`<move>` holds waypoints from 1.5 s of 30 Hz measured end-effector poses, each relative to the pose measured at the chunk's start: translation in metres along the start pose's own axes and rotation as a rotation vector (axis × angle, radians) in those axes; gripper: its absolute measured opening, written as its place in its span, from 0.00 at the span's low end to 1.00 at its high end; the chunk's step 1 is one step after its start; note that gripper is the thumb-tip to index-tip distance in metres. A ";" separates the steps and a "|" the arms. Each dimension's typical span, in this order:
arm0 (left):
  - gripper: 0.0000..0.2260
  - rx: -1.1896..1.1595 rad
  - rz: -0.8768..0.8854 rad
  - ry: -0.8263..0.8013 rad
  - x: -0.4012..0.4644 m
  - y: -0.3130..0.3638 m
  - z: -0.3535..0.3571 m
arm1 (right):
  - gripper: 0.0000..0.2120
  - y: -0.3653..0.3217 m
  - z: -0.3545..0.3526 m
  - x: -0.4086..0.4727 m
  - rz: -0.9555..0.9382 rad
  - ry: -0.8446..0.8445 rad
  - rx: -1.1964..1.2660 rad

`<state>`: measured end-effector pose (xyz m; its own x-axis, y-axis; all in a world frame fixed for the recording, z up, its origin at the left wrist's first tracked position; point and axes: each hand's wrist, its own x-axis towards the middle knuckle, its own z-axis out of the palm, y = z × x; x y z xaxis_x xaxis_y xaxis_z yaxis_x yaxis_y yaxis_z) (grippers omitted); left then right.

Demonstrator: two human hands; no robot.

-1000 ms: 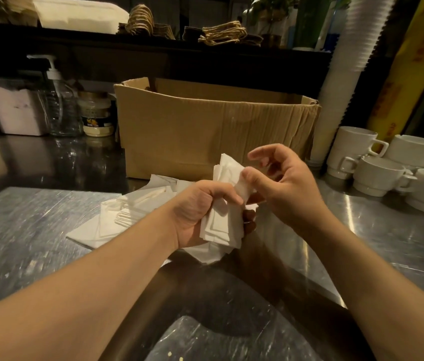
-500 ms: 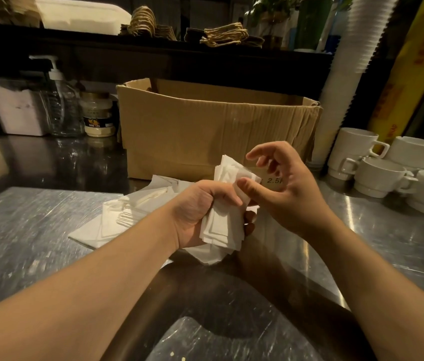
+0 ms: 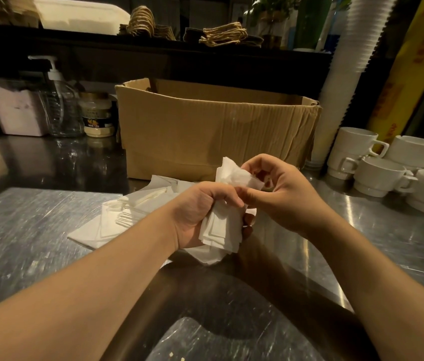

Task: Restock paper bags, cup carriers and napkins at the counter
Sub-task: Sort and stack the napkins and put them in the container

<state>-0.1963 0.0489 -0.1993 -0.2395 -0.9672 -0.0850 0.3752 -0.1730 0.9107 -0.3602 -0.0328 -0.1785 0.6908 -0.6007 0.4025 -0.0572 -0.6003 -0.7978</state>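
Observation:
My left hand [image 3: 200,212] grips a stack of white folded napkins [image 3: 221,230] held upright above the steel counter. At the top of that stack, my right hand [image 3: 281,196] pinches the upper edge of a napkin [image 3: 234,175] between thumb and fingers. More white napkins [image 3: 117,217] lie loose in a flat pile on the counter behind my left hand. An open brown cardboard box [image 3: 213,128] stands just beyond them. Paper bags with twine handles [image 3: 224,35] rest on the dark shelf at the back.
White ceramic cups [image 3: 380,170] are stacked at the right, beside a tall column of white disposable cups [image 3: 341,95]. A pump bottle [image 3: 60,105], a jar [image 3: 96,115] and a pale container [image 3: 15,110] stand at the back left. The steel counter [image 3: 23,230] spreads all around.
My right hand has closed its fingers onto the top of the napkin stack, and the top napkin edge is now bent under them. My left hand holds the stack in the same place.

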 end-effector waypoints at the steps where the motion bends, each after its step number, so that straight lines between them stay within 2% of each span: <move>1: 0.25 0.003 0.000 0.005 -0.001 0.000 0.001 | 0.13 -0.001 0.000 -0.001 0.012 -0.015 0.028; 3: 0.25 0.002 -0.002 0.016 -0.001 0.001 0.001 | 0.14 -0.002 -0.001 -0.002 0.026 -0.037 0.056; 5: 0.31 -0.006 -0.004 -0.017 0.000 0.001 -0.002 | 0.14 -0.003 -0.001 -0.002 0.042 -0.035 0.074; 8: 0.37 -0.012 -0.022 -0.056 0.000 0.001 -0.003 | 0.05 -0.003 -0.002 -0.001 0.063 -0.005 0.120; 12: 0.26 -0.006 -0.029 -0.080 -0.003 0.002 0.003 | 0.04 -0.005 -0.001 -0.001 0.079 0.029 0.156; 16: 0.23 0.020 -0.048 -0.041 -0.006 0.003 0.005 | 0.12 -0.004 0.001 -0.001 0.093 0.033 0.075; 19: 0.23 0.019 -0.056 -0.040 -0.004 0.002 0.003 | 0.11 -0.004 0.001 -0.001 0.109 0.024 0.109; 23: 0.29 -0.003 -0.026 -0.060 0.000 0.000 0.000 | 0.09 -0.003 -0.003 -0.001 0.073 0.040 0.169; 26: 0.27 -0.074 -0.014 -0.089 0.000 0.003 0.002 | 0.08 -0.002 -0.004 -0.002 0.011 0.096 0.177; 28: 0.26 -0.094 -0.003 -0.029 0.000 0.005 0.001 | 0.10 -0.004 -0.007 -0.002 -0.016 0.123 0.239; 30: 0.26 -0.120 -0.011 0.047 0.000 0.006 0.000 | 0.08 -0.008 -0.015 -0.002 0.006 0.074 0.376; 33: 0.27 -0.058 -0.063 0.155 -0.002 0.007 0.001 | 0.02 -0.012 -0.026 -0.005 0.080 -0.137 0.537; 36: 0.28 -0.011 -0.077 0.165 -0.002 0.006 0.001 | 0.02 -0.012 -0.024 -0.005 0.101 -0.209 0.430; 40: 0.27 -0.020 -0.040 0.161 -0.001 0.004 0.002 | 0.08 -0.008 -0.011 -0.003 0.120 -0.093 0.274; 43: 0.29 -0.008 -0.020 0.160 0.000 0.005 0.003 | 0.08 -0.007 -0.004 -0.002 0.143 -0.028 0.252; 45: 0.34 -0.015 -0.022 0.094 -0.001 0.005 0.002 | 0.07 -0.007 -0.001 -0.003 0.146 0.006 0.256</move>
<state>-0.1963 0.0490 -0.1943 -0.1630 -0.9761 -0.1435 0.3842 -0.1968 0.9020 -0.3621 -0.0277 -0.1737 0.6842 -0.6746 0.2772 0.0289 -0.3547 -0.9345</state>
